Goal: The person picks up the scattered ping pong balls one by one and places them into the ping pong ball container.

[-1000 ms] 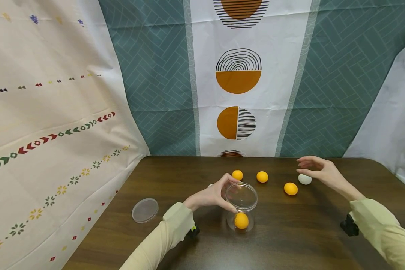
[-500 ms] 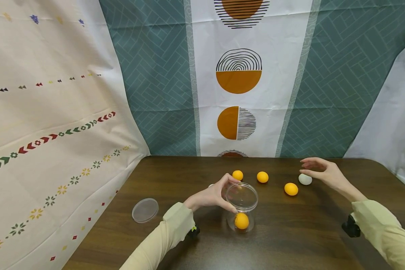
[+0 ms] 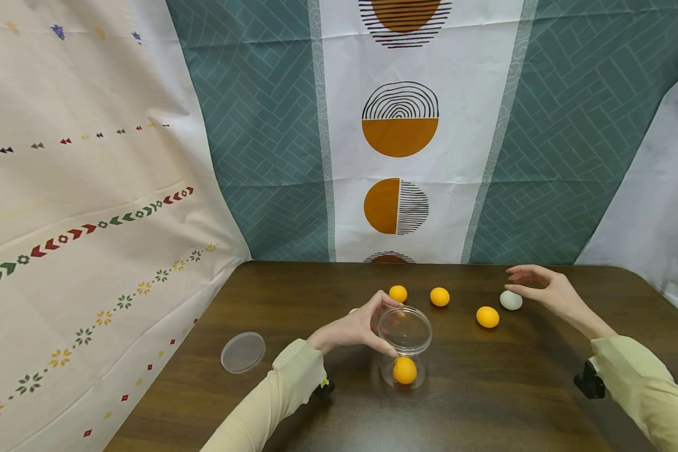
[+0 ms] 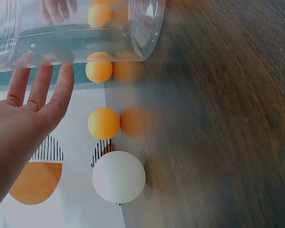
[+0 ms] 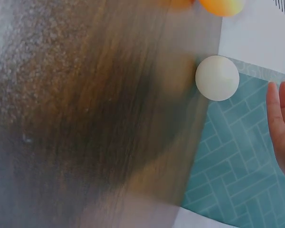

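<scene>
the left hand [image 3: 355,328] curls its fingers [image 3: 385,346] round the rim of the clear jar [image 3: 405,346], low centre of the frame, an orange ball [image 3: 404,370] inside it. the right hand [image 3: 545,290], fingers spread and holding nothing, hovers just beside the white ball [image 3: 511,300] on the desk [image 3: 486,402], at right.
</scene>
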### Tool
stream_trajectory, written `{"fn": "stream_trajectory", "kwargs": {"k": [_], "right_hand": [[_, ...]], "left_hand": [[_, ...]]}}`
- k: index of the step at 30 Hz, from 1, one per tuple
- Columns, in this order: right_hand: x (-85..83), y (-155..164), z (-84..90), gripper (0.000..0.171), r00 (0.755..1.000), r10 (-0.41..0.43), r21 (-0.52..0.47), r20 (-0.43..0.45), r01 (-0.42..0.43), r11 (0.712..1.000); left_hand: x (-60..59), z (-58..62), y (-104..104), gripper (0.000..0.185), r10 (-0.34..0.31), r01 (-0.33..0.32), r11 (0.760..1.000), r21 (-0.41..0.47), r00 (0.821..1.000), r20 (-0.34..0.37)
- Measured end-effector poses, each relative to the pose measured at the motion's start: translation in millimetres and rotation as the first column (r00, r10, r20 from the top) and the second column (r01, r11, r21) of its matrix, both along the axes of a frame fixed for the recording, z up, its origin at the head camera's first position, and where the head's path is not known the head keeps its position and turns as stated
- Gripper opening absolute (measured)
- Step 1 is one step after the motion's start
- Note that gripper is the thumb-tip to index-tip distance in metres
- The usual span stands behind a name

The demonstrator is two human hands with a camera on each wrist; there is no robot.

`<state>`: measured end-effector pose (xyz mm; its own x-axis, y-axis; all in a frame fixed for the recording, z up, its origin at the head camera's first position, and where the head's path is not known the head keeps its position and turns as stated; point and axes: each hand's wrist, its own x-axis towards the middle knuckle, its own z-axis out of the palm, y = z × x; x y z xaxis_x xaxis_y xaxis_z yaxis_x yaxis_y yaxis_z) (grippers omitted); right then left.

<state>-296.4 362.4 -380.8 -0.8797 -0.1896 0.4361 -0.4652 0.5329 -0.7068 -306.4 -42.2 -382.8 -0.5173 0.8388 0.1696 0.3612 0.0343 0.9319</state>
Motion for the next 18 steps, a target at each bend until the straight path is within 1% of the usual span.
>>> {"fn": "stream_trajectory", "kwargs": {"k": [7,13,18], "right_hand": [[-0.4,3.4,-2.3,0.033,1.000,-0.006,0.002,-0.001,0.006,1.000],[0.1,5.7,-4.7,0.033,0.999,-0.036,0.015,-0.005,0.036,0.999],[-0.9,8.3,-7.7,0.032,0.999,-0.043,-0.008,0.005,0.043,0.999]], "left_hand": [[0.5,-0.3,-0.1,0.066,0.001,-0.001,1.000,0.006,1.000,0.006],[1.0,0.3,-0.4,0.067,0.011,-0.011,1.000,-0.004,1.000,-0.009],[1.2,0.2,-0.4,0.068,0.014,-0.014,1.000,-0.010,1.000,-0.021]]}}
